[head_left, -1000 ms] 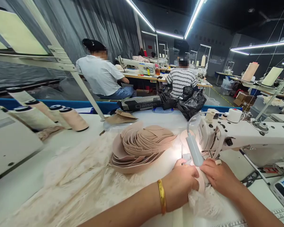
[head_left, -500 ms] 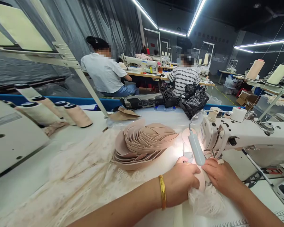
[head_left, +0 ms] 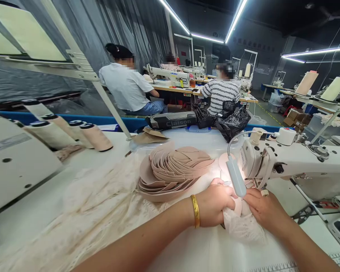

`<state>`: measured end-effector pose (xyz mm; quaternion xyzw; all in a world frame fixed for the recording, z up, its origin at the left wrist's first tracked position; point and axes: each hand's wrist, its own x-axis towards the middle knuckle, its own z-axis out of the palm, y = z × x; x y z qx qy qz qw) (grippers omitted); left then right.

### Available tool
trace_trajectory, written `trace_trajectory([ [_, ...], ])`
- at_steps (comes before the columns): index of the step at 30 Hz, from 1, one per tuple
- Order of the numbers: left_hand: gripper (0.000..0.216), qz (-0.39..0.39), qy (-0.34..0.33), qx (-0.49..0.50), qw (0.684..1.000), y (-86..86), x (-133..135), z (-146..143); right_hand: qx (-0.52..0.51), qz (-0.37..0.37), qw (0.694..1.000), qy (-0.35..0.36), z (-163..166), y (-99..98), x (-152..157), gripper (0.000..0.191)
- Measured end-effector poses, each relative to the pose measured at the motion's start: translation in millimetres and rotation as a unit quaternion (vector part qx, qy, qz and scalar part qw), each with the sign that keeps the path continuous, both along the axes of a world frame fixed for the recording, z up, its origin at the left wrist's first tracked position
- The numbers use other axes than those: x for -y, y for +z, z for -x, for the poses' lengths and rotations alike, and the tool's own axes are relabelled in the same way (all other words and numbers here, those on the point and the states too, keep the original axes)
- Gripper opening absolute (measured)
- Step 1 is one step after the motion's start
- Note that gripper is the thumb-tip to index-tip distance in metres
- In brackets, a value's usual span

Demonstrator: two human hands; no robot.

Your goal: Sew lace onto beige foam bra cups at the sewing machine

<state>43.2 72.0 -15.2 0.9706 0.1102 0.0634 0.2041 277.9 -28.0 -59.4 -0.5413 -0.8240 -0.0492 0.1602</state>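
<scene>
At the sewing machine (head_left: pixel 289 155), my left hand (head_left: pixel 215 202), with a gold bangle on its wrist, is closed on a pink foam cup (head_left: pixel 238 207) edged with white lace (head_left: pixel 240 226). My right hand (head_left: pixel 265 209) presses the other side of this piece near the needle area, its fingers together and fingertips partly hidden. A grey gooseneck lamp (head_left: pixel 236 175) hangs over the work and hides the stitching point. Left of my hands rises a stack of beige foam cups (head_left: pixel 175 170), with loose cream lace (head_left: pixel 93 215) spread beside it.
Thread cones (head_left: pixel 96 136) stand at the left by another white machine (head_left: pixel 19 162). Behind the table lie a black Claison package (head_left: pixel 172 120) and a black plastic bag (head_left: pixel 234 119). A ruler scale (head_left: pixel 280 266) marks the front edge. Two people sit at machines farther back.
My left hand has moved slightly away from me, toward the machine, and the cup and lace have shifted with it. My right hand stays almost in place.
</scene>
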Motion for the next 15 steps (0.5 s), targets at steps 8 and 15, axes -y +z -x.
trace_trajectory([
  [8, 0.011, -0.073, 0.018, -0.001, 0.997, 0.3, -9, -3, -0.014, 0.005, 1.000, 0.024, 2, 6.5, 3, 0.035],
  [15, 0.014, -0.124, -0.021, 0.038, 0.991, -1.2, -4, 1, -0.041, 0.041, 0.995, 0.079, 9, 19.8, 8, 0.024],
])
